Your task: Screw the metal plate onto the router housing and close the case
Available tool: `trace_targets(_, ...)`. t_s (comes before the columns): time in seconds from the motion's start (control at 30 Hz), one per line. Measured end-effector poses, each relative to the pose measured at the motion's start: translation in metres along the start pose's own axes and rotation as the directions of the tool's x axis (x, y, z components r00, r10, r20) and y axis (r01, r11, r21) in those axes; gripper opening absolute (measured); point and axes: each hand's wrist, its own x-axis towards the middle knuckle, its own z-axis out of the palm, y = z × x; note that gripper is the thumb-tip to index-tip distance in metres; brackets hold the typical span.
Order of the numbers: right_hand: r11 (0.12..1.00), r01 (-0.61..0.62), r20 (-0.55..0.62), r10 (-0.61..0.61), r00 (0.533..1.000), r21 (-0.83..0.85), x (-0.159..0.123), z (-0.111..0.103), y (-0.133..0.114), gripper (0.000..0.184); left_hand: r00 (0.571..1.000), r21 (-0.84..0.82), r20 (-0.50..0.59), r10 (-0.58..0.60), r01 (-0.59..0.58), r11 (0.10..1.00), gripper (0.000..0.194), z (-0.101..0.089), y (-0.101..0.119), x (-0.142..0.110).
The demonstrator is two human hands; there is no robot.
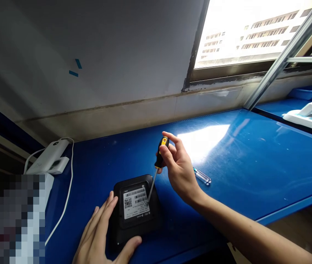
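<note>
A black plastic electronic box (142, 227) lies on the blue table, and its upper face carries a white label (136, 205) with a QR code and barcodes. Around the box's left and near edges my left hand (101, 231) is curved, fingers at one side and thumb at the front. My right hand (179, 168) grips a screwdriver (160, 156) by its black and yellow handle. The slanted shaft reaches down to the label's right edge; whether the tip sits in a screw I cannot tell. Behind my right wrist lies a clear-handled tool (203, 176), partly hidden.
White power strips or adapters (50, 156) with a cable (69, 190) stand at the left edge. At the far right are another white power strip (309, 117) and a blue tray (309, 91). A metal post (279, 62) rises by the window. The wall borders the table's back.
</note>
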Motion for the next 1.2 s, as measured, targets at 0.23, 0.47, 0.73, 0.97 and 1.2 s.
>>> trace_targets(0.23,0.820,0.058,0.098,-0.002,0.995,-0.569,0.009,-0.009,0.003,0.044,1.000,0.008,0.008,0.018,-0.018,1.000,0.063,0.001,0.000,0.001)
trace_targets(0.47,0.502,0.132,0.191,0.068,0.979,-0.855,0.004,-0.007,0.016,0.033,0.999,0.025,0.003,0.041,-0.041,0.999,0.062,0.001,0.004,0.000)
trace_targets(0.73,0.352,0.178,0.173,-0.046,0.984,-0.919,0.014,-0.031,-0.001,0.039,0.990,0.060,0.038,0.137,-0.139,0.988,0.065,-0.001,-0.002,0.003)
trace_targets(0.97,0.250,0.308,0.320,0.008,0.947,-0.918,0.003,-0.107,-0.027,0.040,0.993,0.101,0.010,0.118,-0.119,0.988,0.065,0.001,-0.001,0.000)
trace_targets(1.2,-0.067,0.312,0.310,0.038,0.950,-0.948,-0.027,-0.142,-0.012,0.043,0.977,0.139,0.027,0.211,-0.213,0.967,0.072,-0.001,-0.008,0.002)
